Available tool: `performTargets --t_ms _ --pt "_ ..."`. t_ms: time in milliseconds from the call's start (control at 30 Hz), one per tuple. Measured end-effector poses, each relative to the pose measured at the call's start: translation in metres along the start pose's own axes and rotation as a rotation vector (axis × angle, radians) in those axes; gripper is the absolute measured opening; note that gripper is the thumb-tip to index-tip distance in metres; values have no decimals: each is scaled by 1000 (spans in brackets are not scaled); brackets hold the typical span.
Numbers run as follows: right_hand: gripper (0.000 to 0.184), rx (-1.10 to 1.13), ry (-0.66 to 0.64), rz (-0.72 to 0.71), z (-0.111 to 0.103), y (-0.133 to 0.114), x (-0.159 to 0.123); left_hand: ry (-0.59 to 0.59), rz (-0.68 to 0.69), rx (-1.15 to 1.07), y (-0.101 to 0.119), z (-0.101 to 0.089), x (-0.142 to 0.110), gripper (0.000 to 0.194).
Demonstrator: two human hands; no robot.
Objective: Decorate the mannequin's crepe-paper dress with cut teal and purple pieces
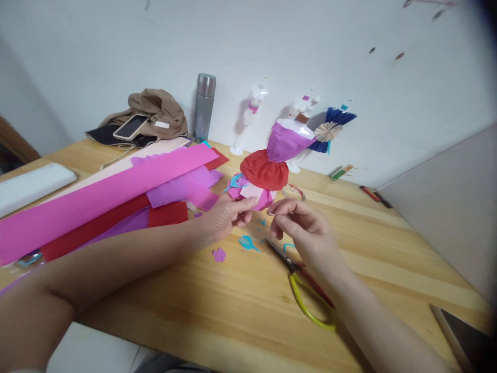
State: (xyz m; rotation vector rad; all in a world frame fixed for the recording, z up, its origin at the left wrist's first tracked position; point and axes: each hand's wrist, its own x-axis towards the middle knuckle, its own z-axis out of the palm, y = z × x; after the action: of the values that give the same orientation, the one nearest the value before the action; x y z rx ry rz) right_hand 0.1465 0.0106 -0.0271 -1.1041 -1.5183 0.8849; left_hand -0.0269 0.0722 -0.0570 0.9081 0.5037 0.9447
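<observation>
My left hand is over the table with its thumb and fingers drawn together. It is just in front of a heap of pink and purple paper scraps, and whatever it may hold is hidden. My right hand pinches a tiny pale piece between thumb and forefinger, too small to name. Behind both hands stands a small mannequin in a purple bodice and a red gathered skirt. Scissors with yellow and red handles lie open beneath my right hand. Nearby are a purple paper flower and a blue cut-out.
Pink, red and purple crepe paper sheets cover the left side. Along the wall stand a grey thermos, a white mannequin and a figure with a dark blue pleated piece. A phone rests on a brown bag.
</observation>
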Motion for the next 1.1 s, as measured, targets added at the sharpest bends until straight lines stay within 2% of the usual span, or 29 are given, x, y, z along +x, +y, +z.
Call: performTargets --t_ms 200,333,500,700,1100 --pt "15 -159 263 -135 7 11 4 17 -6 20 -3 0 0 28" --pt "13 -299 328 -217 12 19 4 5 -22 -3 -2 0 -1 30" --pt "12 -477 336 -279 14 25 4 -9 -15 -22 -2 1 -2 33" --pt "13 -575 306 -344 14 23 3 -49 -48 16 -7 -4 -2 33" --pt "13 -583 263 -399 7 29 6 -95 -96 107 -6 1 -3 35"
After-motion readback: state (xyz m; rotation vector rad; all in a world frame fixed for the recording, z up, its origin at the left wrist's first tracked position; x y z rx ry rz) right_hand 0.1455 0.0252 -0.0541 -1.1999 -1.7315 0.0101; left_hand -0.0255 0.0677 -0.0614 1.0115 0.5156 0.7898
